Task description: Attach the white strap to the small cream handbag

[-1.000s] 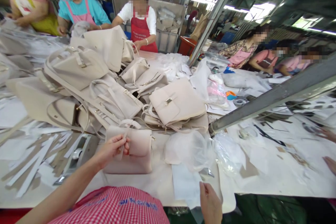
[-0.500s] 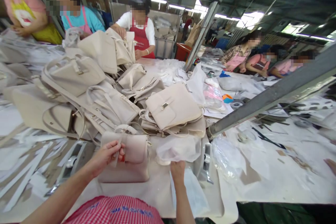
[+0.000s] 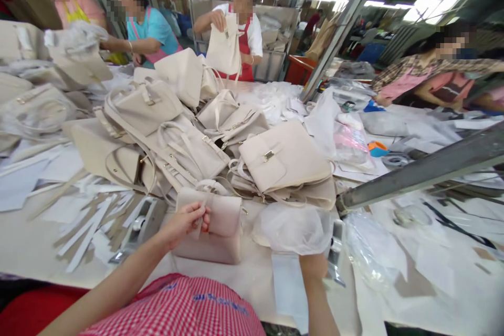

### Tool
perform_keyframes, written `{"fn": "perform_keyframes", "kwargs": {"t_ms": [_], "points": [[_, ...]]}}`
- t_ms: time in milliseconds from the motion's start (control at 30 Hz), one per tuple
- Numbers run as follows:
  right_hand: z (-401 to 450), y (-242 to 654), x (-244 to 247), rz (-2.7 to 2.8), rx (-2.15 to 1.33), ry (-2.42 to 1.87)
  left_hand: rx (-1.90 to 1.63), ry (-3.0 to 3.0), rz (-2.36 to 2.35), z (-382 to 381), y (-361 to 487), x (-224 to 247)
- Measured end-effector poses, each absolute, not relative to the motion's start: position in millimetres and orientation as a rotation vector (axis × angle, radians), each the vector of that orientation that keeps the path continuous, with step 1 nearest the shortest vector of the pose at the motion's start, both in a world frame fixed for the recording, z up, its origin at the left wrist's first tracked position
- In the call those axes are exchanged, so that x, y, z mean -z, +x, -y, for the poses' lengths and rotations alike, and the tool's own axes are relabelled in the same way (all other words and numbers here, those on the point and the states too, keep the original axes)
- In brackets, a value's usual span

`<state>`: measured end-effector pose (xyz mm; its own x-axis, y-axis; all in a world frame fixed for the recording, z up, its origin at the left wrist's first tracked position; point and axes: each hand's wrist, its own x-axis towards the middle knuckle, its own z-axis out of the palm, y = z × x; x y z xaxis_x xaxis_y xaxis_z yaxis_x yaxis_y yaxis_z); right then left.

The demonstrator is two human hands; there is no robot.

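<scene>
A beige handbag [image 3: 224, 244] stands upright on the table in front of me. Its closing strap [image 3: 201, 220] is pinched between the thumb and fingers of my left hand [image 3: 192, 222], at the front flap. Something small and red-orange shows by these fingertips. To the right, my right hand [image 3: 314, 266] reaches under the near edge of a crumpled clear plastic bag [image 3: 293, 228]. Its fingers are hidden there, so I cannot see what they hold. A pale sheet [image 3: 289, 289] lies on the table beside that wrist.
Beyond the handbag rises a heap of beige bags [image 3: 192, 152]. Tape dispensers [image 3: 137, 226] stand on both sides. Paper strips [image 3: 90, 231] lie to the left. A grey metal post [image 3: 425, 165] slants across the right. Several co-workers [image 3: 244, 26] stand across the table, one holding up a bag.
The view has swung left, so things sit further right. My left hand keeps its pinch on the strap. The co-worker in the red apron has raised a beige bag.
</scene>
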<state>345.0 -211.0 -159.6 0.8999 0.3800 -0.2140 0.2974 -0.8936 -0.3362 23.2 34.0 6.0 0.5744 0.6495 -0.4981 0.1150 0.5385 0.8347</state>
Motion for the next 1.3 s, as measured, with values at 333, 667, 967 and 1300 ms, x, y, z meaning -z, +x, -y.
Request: {"fn": "perform_keyframes", "kwargs": {"t_ms": [333,667,967,1300], "points": [[280.2,213.4,176.9,0.919,0.087,-2.910,-0.388,0.923,-0.881,-33.0,22.3,-0.2],[282.0,221.9,149.9,0.568,-0.066,-2.374,-0.358,0.885,-0.907,-28.5,17.9,-7.7],[210.4,198.9,84.0,0.692,-0.966,-1.653,-0.334,0.777,-0.801,-16.2,17.5,-22.5],[104.8,149.1,25.5,0.901,-0.605,-1.845,-0.423,0.987,-0.878,-16.8,-1.6,-31.5]]}}
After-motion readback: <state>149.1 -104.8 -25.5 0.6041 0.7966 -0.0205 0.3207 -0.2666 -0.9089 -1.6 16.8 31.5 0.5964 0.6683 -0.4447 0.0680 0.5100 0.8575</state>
